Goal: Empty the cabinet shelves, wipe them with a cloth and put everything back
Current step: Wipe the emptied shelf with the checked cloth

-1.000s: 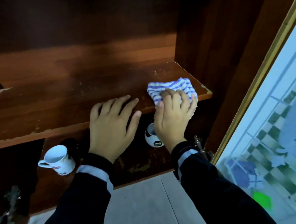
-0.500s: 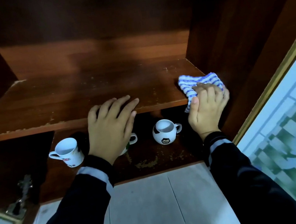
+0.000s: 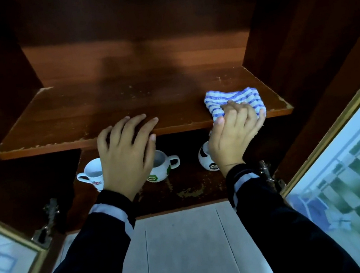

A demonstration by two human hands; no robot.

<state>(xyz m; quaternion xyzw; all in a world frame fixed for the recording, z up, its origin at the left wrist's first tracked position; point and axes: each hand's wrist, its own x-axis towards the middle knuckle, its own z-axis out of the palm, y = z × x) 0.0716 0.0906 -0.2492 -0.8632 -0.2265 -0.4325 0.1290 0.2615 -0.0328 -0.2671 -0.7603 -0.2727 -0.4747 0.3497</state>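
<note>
A blue-and-white striped cloth (image 3: 234,100) lies bunched on the front right part of the brown wooden shelf (image 3: 99,111). My right hand (image 3: 232,132) presses on the cloth and grips it at the shelf's front edge. My left hand (image 3: 127,154) rests flat on the front edge near the middle, fingers spread, holding nothing. On the lower shelf (image 3: 194,190) stand three mugs: a white one (image 3: 90,174) at the left, a round white one with a green patch (image 3: 162,167) partly under my left hand, and a black-and-white one (image 3: 205,159) partly behind my right wrist.
The cabinet's dark side walls (image 3: 288,36) close in both sides. Open glass doors with gold frames hang at the left (image 3: 4,254) and right (image 3: 356,167). Metal hinges (image 3: 48,218) stick out at the lower corners. Grey tiles (image 3: 188,253) lie below.
My right hand slid the cloth to the shelf's right end, then back a little to the left. The left hand stayed on the front edge. My view shifted, showing both doors.
</note>
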